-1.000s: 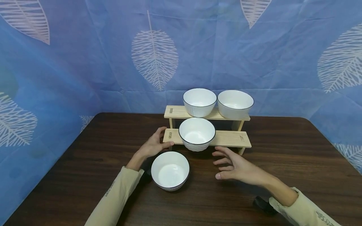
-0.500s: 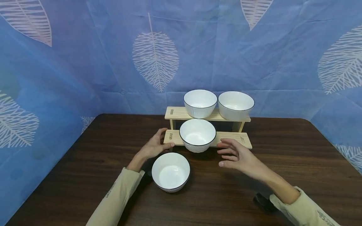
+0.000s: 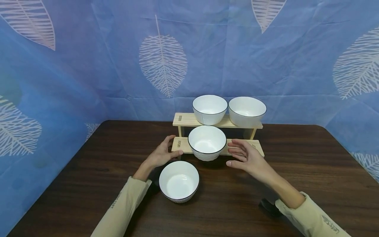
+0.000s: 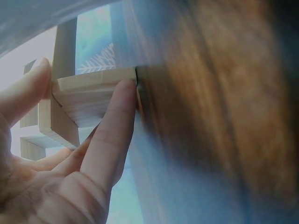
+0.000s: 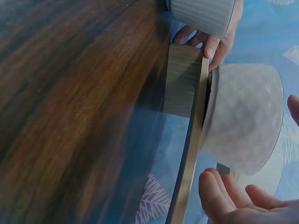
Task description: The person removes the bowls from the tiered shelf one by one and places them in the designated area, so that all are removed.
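My left hand (image 3: 160, 154) holds the left end of a two-tier wooden display rack (image 3: 180, 144). In the left wrist view, its thumb lies on the board's edge and a finger lies along the rack's leg (image 4: 93, 91). On the lower tier stands a white bowl (image 3: 207, 141) with a dark rim and a textured outside. Just right of that bowl is my right hand (image 3: 250, 161), its fingers loosely bent. The right wrist view shows a gap between these fingers (image 5: 212, 193) and the bowl. Another white bowl (image 3: 179, 182) stands on the table in front of the rack.
Two more white bowls, one in the middle (image 3: 209, 108) and one at the right (image 3: 247, 111), stand side by side on the upper tier. A patterned blue cloth (image 3: 118, 65) hangs behind the dark wooden table (image 3: 74, 184).
My right hand has moved forward, from low in front of the rack to beside the lower-tier bowl, then slightly left. The left hand stays at the rack's end. All the bowls keep their places.
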`<state>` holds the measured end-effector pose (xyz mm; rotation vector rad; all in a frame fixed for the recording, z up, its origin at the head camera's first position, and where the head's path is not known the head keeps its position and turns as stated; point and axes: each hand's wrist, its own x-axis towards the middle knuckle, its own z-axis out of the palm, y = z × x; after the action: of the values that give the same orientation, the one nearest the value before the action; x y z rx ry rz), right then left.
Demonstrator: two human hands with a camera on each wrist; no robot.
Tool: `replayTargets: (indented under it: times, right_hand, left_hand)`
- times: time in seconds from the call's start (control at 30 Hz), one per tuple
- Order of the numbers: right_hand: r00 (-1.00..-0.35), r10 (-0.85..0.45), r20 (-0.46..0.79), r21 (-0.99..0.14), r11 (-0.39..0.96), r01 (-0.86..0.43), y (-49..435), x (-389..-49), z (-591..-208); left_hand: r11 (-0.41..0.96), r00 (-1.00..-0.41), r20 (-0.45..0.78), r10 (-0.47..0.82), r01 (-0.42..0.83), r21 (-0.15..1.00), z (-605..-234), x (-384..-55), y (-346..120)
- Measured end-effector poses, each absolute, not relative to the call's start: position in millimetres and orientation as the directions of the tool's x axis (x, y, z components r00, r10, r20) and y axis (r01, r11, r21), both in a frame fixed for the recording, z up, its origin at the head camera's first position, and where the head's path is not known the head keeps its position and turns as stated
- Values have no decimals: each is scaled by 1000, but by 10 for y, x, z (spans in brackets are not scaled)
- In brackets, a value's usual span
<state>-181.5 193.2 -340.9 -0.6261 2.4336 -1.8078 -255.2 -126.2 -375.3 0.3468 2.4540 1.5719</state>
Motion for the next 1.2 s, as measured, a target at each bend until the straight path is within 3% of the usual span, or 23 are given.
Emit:
replayTargets:
  times: [0.57,0.9,1.2]
  right_hand:
    - [-931,-324,169,-956,176,-235,1814,-1994,-3478]
    - [-908,-342,240,-924,205,-322,1661,-2085,-3582]
    - [-909,-323,265,-903,249,-351,1552,-2145,-3605]
  left_hand:
    - [423,-954,-43,298,92,901,-3762,-2545,-1251]
    - [480,-964,-46,262,89,873,-3749,-2530,-1243]
    - [439,-957,-34,287,100,893,-3761,-2537,-1249]
